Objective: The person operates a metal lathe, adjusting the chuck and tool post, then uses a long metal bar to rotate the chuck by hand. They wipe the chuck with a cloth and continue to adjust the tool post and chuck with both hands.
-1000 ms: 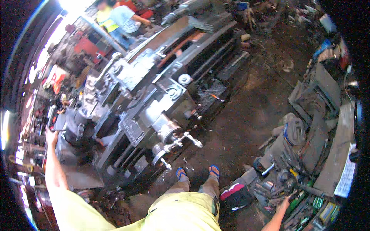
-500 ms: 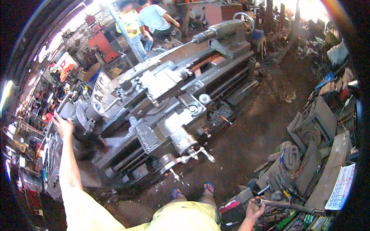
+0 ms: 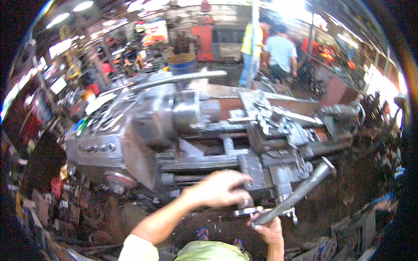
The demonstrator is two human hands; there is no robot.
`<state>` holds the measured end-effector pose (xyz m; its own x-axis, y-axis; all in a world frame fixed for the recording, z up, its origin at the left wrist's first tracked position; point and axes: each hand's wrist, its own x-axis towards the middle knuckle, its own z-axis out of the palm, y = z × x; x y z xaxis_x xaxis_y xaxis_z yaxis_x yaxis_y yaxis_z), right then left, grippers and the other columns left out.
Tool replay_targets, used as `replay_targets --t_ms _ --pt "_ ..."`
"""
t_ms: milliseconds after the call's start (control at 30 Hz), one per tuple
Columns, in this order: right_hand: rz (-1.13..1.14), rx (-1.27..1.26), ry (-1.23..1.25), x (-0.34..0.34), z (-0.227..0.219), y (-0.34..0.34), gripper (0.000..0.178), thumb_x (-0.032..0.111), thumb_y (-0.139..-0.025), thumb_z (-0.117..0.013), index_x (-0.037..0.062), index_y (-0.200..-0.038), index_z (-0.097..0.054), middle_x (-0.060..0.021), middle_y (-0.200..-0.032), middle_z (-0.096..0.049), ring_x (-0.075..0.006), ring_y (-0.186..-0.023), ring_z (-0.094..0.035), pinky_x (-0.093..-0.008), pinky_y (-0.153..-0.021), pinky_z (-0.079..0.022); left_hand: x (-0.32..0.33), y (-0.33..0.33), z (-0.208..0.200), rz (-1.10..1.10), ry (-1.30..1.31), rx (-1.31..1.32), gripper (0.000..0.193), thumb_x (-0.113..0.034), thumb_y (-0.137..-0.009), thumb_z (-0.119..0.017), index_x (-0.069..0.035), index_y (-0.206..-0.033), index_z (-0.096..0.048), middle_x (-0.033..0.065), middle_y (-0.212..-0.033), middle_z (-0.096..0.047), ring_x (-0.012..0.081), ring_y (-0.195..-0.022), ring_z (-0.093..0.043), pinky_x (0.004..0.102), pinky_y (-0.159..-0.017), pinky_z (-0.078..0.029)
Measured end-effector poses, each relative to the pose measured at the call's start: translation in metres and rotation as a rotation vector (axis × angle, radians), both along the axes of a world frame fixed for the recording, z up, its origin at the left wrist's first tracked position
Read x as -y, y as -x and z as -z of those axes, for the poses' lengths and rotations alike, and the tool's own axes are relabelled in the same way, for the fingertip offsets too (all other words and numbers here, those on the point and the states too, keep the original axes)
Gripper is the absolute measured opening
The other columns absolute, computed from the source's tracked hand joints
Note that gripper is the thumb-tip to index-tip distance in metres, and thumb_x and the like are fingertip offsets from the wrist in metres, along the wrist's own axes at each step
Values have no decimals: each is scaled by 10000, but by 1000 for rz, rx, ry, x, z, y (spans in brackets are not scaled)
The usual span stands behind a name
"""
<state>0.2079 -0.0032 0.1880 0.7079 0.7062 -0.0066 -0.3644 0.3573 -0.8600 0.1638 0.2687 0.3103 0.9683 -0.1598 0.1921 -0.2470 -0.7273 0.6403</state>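
My right hand [image 3: 271,231] grips the near end of a long grey metal bar [image 3: 300,193]. The bar slants up and away to the right, and its far end is wider. Over the front of a metal lathe [image 3: 200,163], my left hand [image 3: 217,189] reaches out with fingers apart and nothing seen in them; motion blurs it a little. Below its fingertips is a shiny crank handle [image 3: 249,211]. The lathe's chuck [image 3: 187,114] lies beyond my left hand. Metal chips lie on the tool carriage [image 3: 265,115], partly behind the bar.
Loose tools and a long pipe [image 3: 178,79] lie on the headstock [image 3: 98,148]. Two people [image 3: 278,52] are behind the lathe, near a blue drum [image 3: 182,64]. Scrap metal [image 3: 357,230] is piled at the lower right. My sandalled feet [image 3: 202,234] stand on the dark floor.
My view has swung left. My left hand has left the chuck area and come nearer, in front of the lathe. The right hand has brought the bar from the scrap pile to the lathe's front.
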Motion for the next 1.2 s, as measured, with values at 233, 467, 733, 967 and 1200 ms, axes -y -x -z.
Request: replay_targets --t_ms 233,467,733,967,1200 --pt "-571 647 426 -159 -10 45 396 193 -819 -777 9 -1129 -612 -147 -1178 -623 -209 -1020 -643 -369 -861 -524 -34 95 31 -542 339 -139 460 -304 -831 -733 -1 -1149 -596 197 -929 -695 350 -853 -694 425 -782 -543" --pt "-337 900 622 -152 -19 9 382 277 -832 -749 29 -1112 -674 -167 -1027 -683 -269 -890 -685 -361 -768 -547 -170 207 -40 -930 -499 45 373 -241 -750 -751 -55 -1054 -642 179 -935 -676 349 -885 -665 445 -785 -528" --pt "-65 826 518 -127 -36 -84 245 112 -839 -730 6 -1054 -681 -110 -888 -692 -141 -749 -639 -276 -685 -518 -289 229 -113 -1208 -1098 217 423 -153 -717 -775 -91 -1108 -627 137 -963 -658 325 -928 -635 446 -800 -493" --pt "-2 930 536 -128 -77 -136 223 101 -816 -729 1 -1011 -685 -126 -904 -689 -195 -800 -648 -310 -738 -509 -342 207 -126 -1237 -1075 70 405 -124 -706 -749 -80 -1095 -645 131 -1041 -674 317 -1006 -632 443 -825 -474" --pt "210 1198 500 -174 -143 -156 203 99 -824 -713 8 -1002 -679 -147 -952 -685 -262 -868 -655 -340 -801 -511 -379 182 -122 -1238 -1063 206 417 -188 -720 -758 -125 -1123 -671 140 -1045 -686 315 -1037 -619 470 -846 -459"
